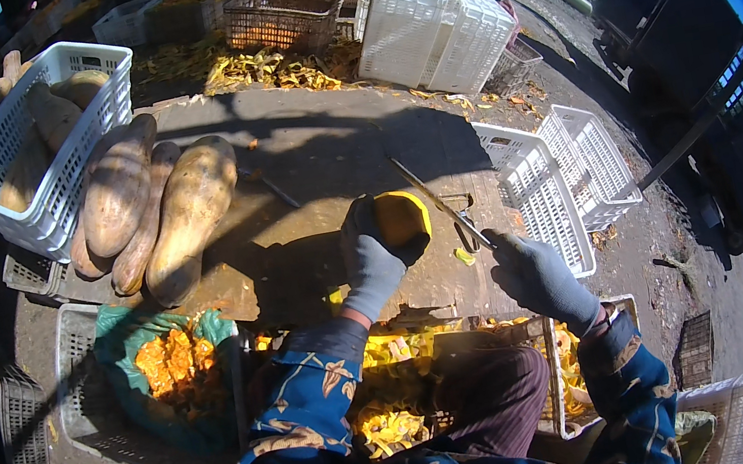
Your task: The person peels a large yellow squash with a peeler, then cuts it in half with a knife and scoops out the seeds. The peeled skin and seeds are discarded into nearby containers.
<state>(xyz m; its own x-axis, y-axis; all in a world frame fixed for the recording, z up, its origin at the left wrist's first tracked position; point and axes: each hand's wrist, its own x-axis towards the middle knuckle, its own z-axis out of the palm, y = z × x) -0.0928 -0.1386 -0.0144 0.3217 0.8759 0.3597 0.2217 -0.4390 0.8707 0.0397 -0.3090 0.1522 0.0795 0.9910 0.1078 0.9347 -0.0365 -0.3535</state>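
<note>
My gloved left hand (374,261) holds a cut piece of squash (400,218) over the wooden table (292,109); its rim shows bright yellow flesh. My gloved right hand (543,277) grips the handle end of a long-bladed knife (438,199), its blade slanting up and to the left, apart from the squash piece. Beneath the knife, a peeler-like metal tool (464,220) lies on the table beside a small yellow-green peeling (464,256). Several whole tan squashes (192,214) lie at the table's left.
A white plastic crate (54,163) of squashes stands at the left. Below it, a green bag (118,326) holds orange pulp (175,360). Yellow peelings (394,431) fill crates near my legs. White crates (540,181) stand at the right; more (430,30) are stacked beyond the table.
</note>
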